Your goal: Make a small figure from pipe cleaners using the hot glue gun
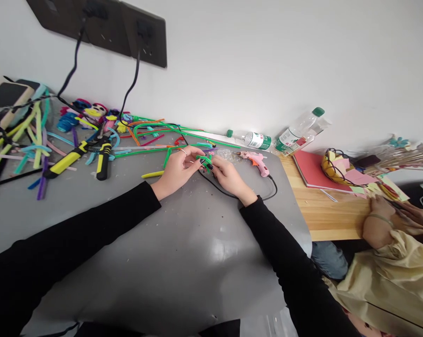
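Between my two hands is a small green piece of bent pipe cleaner, partly hidden by my fingers. My left hand pinches it from the left, thumb and fingers together, with a ring on one finger. From the right, my right hand grips the same piece with curled fingers. A pink glue gun lies just beyond my right hand, its black cord looping under my wrist. Close to my left hand lie a yellow pipe cleaner and several long green pipe cleaners.
Yellow-black pliers and a heap of coloured pipe cleaners lie at left, near small fuzzy dolls. Plastic bottles stand and lie along the wall. Another person's arm rests at the wooden table on the right, beside a red folder.
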Motion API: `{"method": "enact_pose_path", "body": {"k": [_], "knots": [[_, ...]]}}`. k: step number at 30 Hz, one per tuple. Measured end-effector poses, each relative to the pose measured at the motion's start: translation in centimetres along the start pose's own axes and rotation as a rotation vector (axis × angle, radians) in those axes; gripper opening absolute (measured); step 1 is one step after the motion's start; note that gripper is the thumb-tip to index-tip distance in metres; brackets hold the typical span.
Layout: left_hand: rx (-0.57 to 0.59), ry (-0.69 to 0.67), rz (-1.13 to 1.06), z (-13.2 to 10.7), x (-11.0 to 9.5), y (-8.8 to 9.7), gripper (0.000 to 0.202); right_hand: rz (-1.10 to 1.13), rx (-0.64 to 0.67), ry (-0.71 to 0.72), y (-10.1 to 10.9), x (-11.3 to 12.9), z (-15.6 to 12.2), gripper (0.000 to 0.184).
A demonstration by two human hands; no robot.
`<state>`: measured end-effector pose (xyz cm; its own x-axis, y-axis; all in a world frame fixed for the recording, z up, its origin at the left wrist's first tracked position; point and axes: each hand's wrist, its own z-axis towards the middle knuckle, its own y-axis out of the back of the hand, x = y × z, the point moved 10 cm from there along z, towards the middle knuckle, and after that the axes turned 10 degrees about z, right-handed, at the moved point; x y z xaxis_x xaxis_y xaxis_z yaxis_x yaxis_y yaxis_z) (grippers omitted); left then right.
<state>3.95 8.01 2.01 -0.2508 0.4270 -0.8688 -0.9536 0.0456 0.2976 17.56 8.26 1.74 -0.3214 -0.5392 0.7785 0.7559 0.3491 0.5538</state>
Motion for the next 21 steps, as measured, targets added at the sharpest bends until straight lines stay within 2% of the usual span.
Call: {"method": "enact_pose_path", "body": {"k": [6, 11, 15, 21], "knots": [[0.002, -0.022, 0.055, -0.1, 0.0, -0.1, 0.019, 0.011, -0.019, -0.103, 0.1, -0.4, -0.2, 0.022], [-0.007, -0.018, 0.03, -0.1, 0.5, -0.1, 0.018, 0.194, 0.034, -0.165, -0.8, -0.5, -0.3, 0.024], [-0.018, -0.037, 0.096, -0.1, 0.1, 0.2, 0.018, 0.343, 0.058, -0.188, -1.2, -0.6, -0.4, 0.032], [-0.081, -0.083, 0.168, -0.3, -0.7, 0.9, 0.014, 0.428, 0.091, -0.245, -1.7, -1.4, -0.6, 0.042]]}}
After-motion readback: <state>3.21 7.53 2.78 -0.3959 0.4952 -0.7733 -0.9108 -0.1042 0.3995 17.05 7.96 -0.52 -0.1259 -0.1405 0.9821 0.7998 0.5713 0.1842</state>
